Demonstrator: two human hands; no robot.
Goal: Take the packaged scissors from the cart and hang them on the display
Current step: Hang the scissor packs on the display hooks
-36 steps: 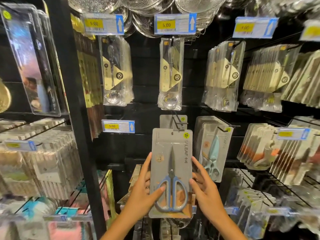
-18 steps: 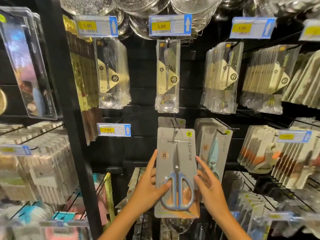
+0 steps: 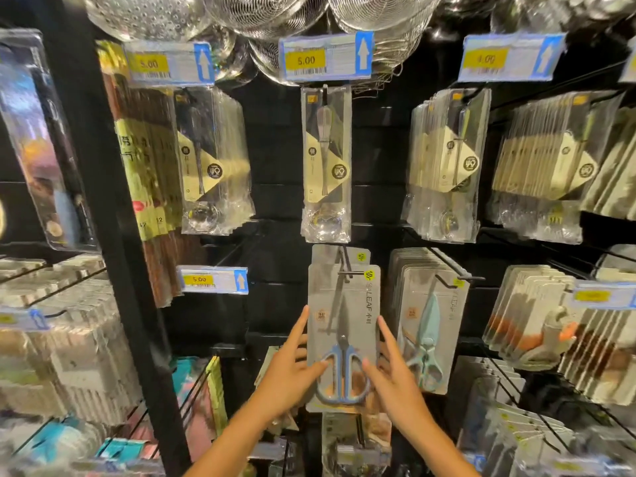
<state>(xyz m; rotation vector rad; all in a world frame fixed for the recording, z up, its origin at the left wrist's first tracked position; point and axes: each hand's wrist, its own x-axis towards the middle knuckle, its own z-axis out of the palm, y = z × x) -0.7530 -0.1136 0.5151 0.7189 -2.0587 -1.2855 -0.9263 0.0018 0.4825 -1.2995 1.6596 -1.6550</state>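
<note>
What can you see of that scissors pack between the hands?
The packaged scissors are a flat grey card with dark blades pointing up, blue loop handles low, yellow-green logo top right. It hangs upright on a black hook, before a matching pack. The left hand and right hand each rest a thumb on its front, fingers straight along its edges.

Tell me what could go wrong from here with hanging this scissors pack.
1. The scissors pack appears to sit near the front end of the hook. If the left hand and right hand let go before pushing it back, it may slip off.
2. The right hand lies close beside the teal shears pack. Pulling away carelessly could knock that pack askew.
</note>
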